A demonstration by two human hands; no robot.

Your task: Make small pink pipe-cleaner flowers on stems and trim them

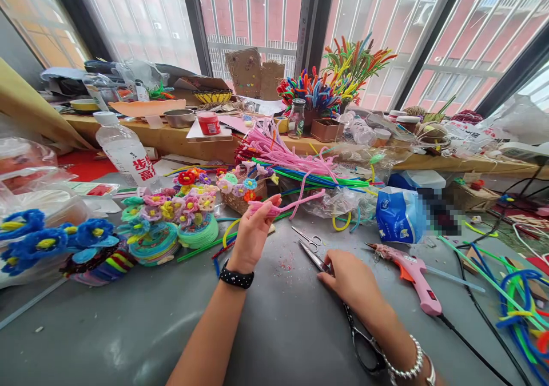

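My left hand (pixel 252 234), raised above the grey table, has its fingers closed around pink pipe cleaners (pixel 286 207). One end sticks out to the right past my fingertips. My right hand (pixel 354 283) lies low over a pair of long scissors (pixel 309 254), thumb and fingers closed about the middle near the pivot. The blades point away and to the left, while the dark handle loops show below my palm. Just beyond the blade tips are smaller silver scissors (pixel 314 241). A pink glue gun (pixel 409 273) rests to the right of my right hand.
Pipe-cleaner flower pots (pixel 198 230) and blue flowers (pixel 55 240) stand on the left, near a water bottle (pixel 124 148). A large pink pipe-cleaner bundle (pixel 287 151) lies behind. The blue packet (pixel 398 214) and a black cable (pixel 476 351) are at right. A cluttered ledge (pixel 214 148) runs below the windows.
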